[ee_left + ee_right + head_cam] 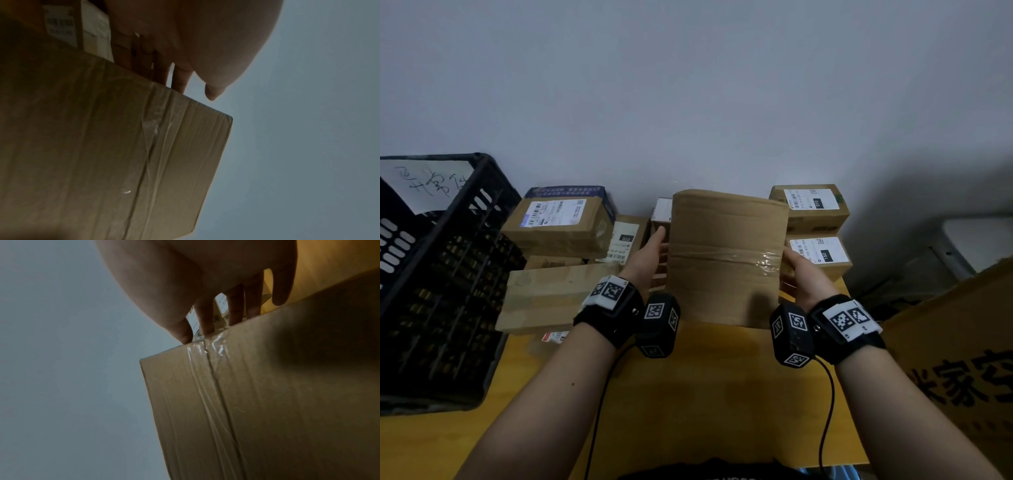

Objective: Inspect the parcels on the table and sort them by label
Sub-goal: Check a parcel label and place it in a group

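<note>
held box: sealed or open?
Sealed: clear tape runs unbroken across the seam of the box held between left hand and right hand.

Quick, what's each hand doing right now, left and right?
Left hand: open, straight fingers pressed flat against the left side of the taped cardboard parcel.
Right hand: open, straight fingers pressed against its right side.

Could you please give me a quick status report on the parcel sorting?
Left hand and right hand hold the box by its sides. No label on the near face. Stacked parcels close behind.
</note>
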